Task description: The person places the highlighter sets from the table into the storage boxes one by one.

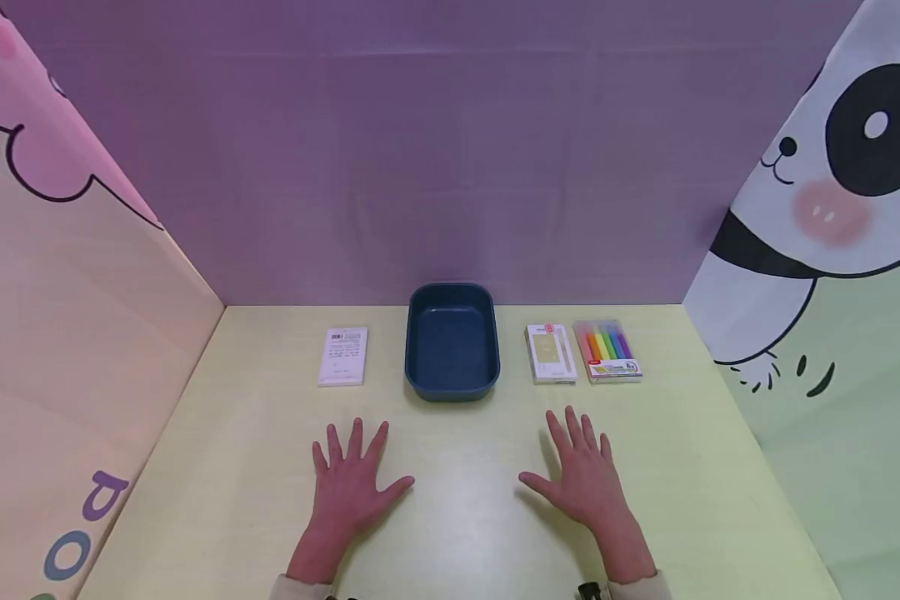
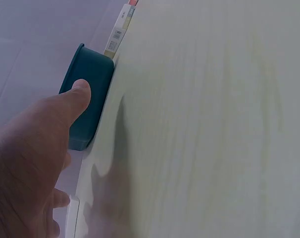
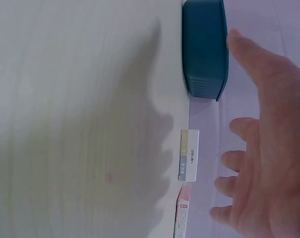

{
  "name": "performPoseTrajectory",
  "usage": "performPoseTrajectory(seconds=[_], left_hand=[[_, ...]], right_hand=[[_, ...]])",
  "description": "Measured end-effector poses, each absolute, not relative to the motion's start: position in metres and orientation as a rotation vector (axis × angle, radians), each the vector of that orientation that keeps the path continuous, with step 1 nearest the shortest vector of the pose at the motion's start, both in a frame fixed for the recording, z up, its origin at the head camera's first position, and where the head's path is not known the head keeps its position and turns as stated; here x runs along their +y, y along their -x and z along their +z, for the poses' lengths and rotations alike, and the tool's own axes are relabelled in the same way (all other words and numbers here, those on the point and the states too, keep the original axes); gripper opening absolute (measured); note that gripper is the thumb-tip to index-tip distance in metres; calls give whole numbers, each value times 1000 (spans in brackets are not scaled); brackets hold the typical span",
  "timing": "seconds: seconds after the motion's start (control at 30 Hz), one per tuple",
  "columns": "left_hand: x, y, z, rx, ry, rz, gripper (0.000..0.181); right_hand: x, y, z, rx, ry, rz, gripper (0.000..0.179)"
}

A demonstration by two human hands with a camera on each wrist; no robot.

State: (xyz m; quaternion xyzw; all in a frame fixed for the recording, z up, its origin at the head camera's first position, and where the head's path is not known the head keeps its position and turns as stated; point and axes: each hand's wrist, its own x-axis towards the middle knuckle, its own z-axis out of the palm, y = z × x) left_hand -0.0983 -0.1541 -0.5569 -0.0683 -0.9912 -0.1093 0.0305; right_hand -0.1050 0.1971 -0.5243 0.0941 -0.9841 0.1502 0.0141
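My left hand (image 1: 351,490) is spread with straight fingers over the near left of the table, holding nothing. In front of its fingertips lies a flat white packet (image 1: 342,357) with small print. My right hand (image 1: 587,481), also spread and holding nothing, casts a shadow on the table at the near right. Beyond its fingers lie a white box with a beige panel (image 1: 547,354) and a clear-fronted pack of coloured markers (image 1: 609,352), side by side. A dark blue rectangular bin (image 1: 452,387) stands in the middle, beyond both hands; in the right wrist view the bin (image 3: 204,54) is near the thumb.
The pale wooden table (image 1: 450,517) ends at a purple back wall (image 1: 450,150). Printed side panels flank it: a pink one (image 1: 67,333) on the left, and one with a panda (image 1: 832,217) on the right.
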Motion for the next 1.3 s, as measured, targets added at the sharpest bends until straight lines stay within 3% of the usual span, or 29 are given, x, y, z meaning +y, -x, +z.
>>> performPoseTrajectory(seconds=[0.77,1.3], left_hand=[[-158,102,-545,-3049,205,-627,84],[-171,124,-544,-2864,142,-874,51]], right_hand=[[194,122,-520,-2933,-258,695,76],[174,143,-508,-2782,-253,894,53]])
